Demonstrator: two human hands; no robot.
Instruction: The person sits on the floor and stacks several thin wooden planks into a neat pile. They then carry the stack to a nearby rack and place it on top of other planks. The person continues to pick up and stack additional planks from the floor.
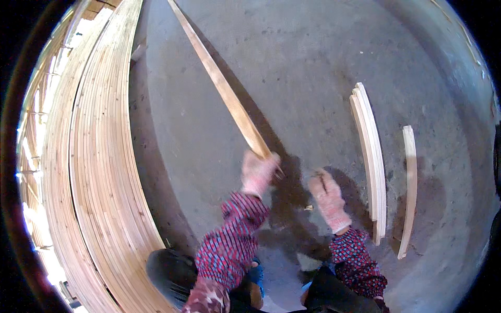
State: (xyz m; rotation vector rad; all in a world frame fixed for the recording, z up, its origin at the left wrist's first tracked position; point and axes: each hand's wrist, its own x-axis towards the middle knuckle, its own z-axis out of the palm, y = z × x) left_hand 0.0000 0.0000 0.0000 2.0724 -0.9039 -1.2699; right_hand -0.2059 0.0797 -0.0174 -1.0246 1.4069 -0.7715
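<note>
At bottom centre I see my left hand (258, 172), gloved, clamped on the near end of a long wooden strip (222, 86) running to the upper left. My right hand (327, 201) hangs loosely open, holding nothing. At right, 2 groups of short strips (371, 156) lie on concrete floor (292, 62); a big stack of boards (99, 172) fills the left edge, cut off.

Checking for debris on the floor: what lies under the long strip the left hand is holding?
Under the long wooden strip, held by the left hand, only grey concrete floor and the strip's shadow show. The floor directly beneath the strip is covered.
</note>
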